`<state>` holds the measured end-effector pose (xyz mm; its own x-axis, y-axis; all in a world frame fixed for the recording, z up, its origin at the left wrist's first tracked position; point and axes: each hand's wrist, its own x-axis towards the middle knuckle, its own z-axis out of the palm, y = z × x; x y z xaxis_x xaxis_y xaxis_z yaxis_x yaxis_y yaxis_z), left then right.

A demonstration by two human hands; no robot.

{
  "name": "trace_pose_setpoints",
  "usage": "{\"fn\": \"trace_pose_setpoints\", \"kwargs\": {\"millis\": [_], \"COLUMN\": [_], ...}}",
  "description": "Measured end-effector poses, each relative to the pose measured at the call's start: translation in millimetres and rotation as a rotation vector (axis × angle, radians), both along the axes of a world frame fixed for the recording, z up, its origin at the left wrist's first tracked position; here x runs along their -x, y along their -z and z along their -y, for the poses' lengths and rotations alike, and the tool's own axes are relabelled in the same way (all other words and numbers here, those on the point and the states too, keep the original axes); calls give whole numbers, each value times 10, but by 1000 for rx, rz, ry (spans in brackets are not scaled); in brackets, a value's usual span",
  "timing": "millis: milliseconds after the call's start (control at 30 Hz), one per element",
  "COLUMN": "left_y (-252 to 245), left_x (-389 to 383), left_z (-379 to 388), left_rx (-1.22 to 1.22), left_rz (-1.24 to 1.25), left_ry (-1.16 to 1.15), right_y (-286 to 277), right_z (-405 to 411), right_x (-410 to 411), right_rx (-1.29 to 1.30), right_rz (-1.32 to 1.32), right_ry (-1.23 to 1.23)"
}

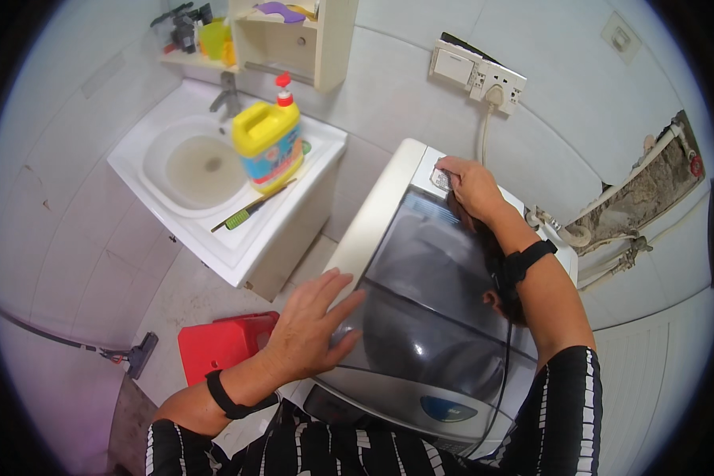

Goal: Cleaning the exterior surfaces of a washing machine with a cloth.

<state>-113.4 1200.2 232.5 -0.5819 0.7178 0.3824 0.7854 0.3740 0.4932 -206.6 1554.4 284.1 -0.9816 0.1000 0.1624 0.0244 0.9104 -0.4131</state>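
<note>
A top-loading washing machine (372, 208) stands before me, its dark see-through lid (428, 297) down. My right hand (479, 187) is at the machine's back left corner, fingers bent down onto the pale rear panel. By its fingertips shows a small whitish patterned piece (441, 178); I cannot tell whether it is a stuck label or something held. The palm side of that hand is hidden. My left hand (309, 324) has its fingers spread and holds nothing. It is over the left edge of the lid; whether it touches is unclear.
Left stands a white washbasin (154, 184) holding cloudy water, with a yellow pump bottle (268, 143) and a green-handled brush (238, 218) on its rim. A red plastic stool (214, 348) is on the floor. A plugged cord (486, 128) and pipes (625, 259) run behind the machine.
</note>
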Motion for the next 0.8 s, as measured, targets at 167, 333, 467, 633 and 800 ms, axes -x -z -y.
{"fn": "trace_pose_setpoints", "kwargs": {"millis": [167,333,467,633,800], "left_y": [-1,-5,-3,3,8], "left_x": [10,1,-2,-5,-14], "left_z": [-5,1,-14,-6,3], "left_rx": [0,7,8,12,14], "left_rz": [1,2,6,4,2], "left_ry": [3,1,3,1,-3], "right_y": [68,148,217,267,232], "right_z": [-104,-131,-212,-247,-203], "right_x": [26,34,71,115,120], "right_rx": [-80,0,-121,-180,-228], "right_rz": [-94,-52,-176,-188,-163], "right_ry": [-133,-114,-92,-144,-171]}}
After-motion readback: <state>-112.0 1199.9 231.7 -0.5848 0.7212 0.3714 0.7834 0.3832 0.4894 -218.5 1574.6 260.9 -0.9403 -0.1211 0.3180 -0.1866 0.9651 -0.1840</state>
